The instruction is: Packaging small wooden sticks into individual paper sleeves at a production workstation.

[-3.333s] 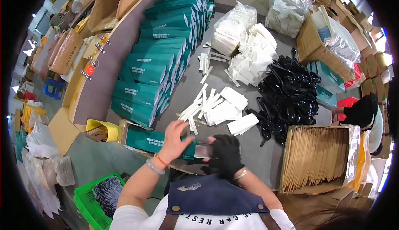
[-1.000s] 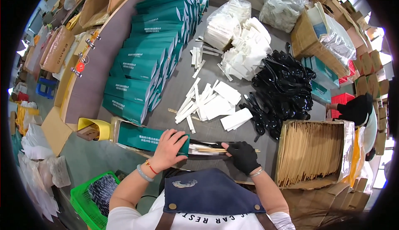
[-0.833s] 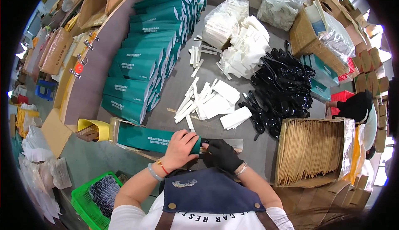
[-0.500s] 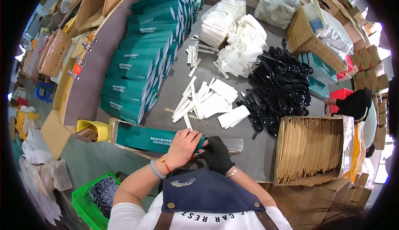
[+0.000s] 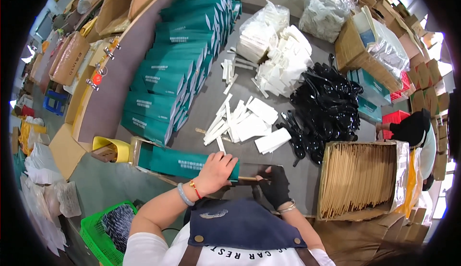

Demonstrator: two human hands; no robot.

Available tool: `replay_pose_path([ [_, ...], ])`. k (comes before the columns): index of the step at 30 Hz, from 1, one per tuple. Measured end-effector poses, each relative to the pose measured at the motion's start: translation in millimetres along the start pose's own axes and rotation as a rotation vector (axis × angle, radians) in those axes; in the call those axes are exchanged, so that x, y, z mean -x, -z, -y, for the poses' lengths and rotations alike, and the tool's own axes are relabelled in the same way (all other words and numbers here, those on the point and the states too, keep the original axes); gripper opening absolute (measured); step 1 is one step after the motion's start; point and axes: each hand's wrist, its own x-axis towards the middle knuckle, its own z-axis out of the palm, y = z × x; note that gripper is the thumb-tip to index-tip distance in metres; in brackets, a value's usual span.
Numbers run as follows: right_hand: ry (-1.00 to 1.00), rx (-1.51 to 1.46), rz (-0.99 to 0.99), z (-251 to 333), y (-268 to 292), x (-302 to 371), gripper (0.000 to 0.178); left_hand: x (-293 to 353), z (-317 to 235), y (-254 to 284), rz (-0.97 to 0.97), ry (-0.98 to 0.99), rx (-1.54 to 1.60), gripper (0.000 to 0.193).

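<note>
My left hand (image 5: 218, 174) lies with its fingers over the right end of a teal paper sleeve (image 5: 165, 160), pressing it down at the table's near edge. From the sleeve's right end a pair of thin wooden chopsticks (image 5: 248, 178) sticks out. My right hand (image 5: 275, 187), in a black fingerless glove, pinches their outer end. A strip of clear film (image 5: 254, 168) lies just behind the sticks, partly hidden by the glove. Further teal sleeves sit beneath the top one in a narrow open cardboard box (image 5: 136, 151).
Rows of teal sleeves (image 5: 153, 76) stand back left. White paper packets (image 5: 249, 126) lie mid-table, beside a heap of black plastic spoons (image 5: 326, 102). A carton of wooden chopsticks (image 5: 360, 179) stands right. A yellow container (image 5: 117, 150) adjoins the box; a person (image 5: 413, 126) works beyond.
My right hand has drawn away to the right from my left hand, and the chopsticks now show between them. The top sleeve and my left hand have shifted slightly right.
</note>
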Motion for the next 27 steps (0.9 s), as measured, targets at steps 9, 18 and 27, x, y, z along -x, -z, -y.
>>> replay_pose_path([
  [9,0.378,0.263,-0.078,-13,11,0,0.033,4,-1,-5,-0.017,0.026,0.013,0.082],
  [18,0.296,0.362,-0.056,-17,23,21,0.040,4,-5,-9,-0.014,0.023,0.028,0.082],
  [27,0.268,0.004,0.136,16,-34,0,0.046,0,-6,-6,-0.079,-0.036,0.033,0.068],
])
